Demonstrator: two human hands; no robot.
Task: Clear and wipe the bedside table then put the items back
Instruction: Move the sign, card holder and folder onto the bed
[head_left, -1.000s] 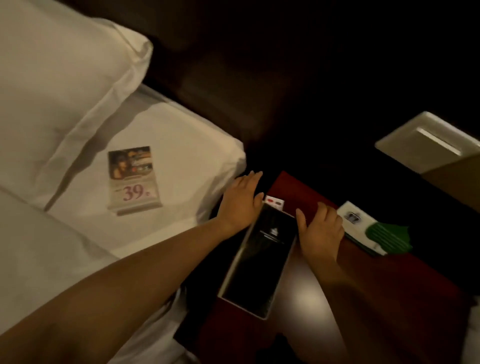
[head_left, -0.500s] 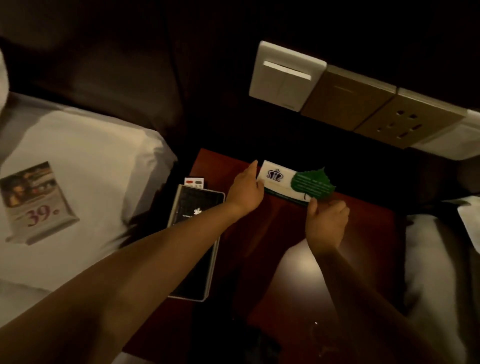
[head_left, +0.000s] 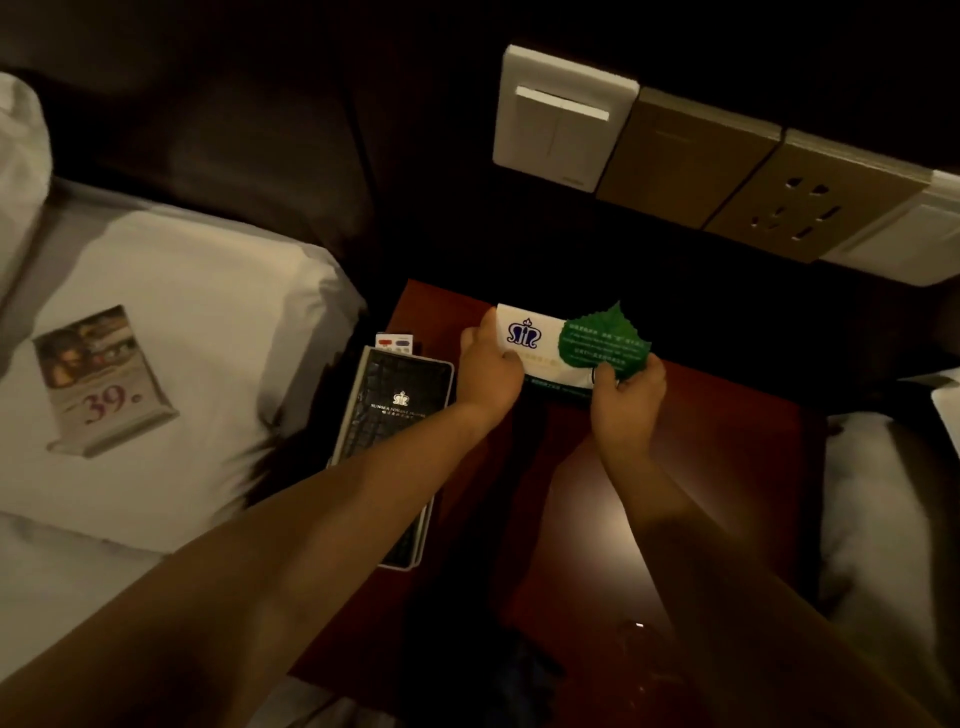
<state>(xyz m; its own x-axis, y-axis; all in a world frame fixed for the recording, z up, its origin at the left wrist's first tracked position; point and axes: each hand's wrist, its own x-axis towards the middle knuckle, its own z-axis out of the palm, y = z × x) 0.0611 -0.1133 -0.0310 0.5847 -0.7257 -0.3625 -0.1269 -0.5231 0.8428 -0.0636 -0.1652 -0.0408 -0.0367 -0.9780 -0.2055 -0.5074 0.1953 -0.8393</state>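
Both hands now off the black leather folder, onto the white card with green leaf
Left hand grasps its left end, right hand pinches its right, above the red-brown desk

The glossy reddish-brown wooden bedside table bears a black crocodile-textured folder with a white crest and pale edging, and a white card with a dark blue crown emblem. Over the card lies a green leaf-shaped card with pale lettering. A white pillow carries a leaflet marked with a red 39.
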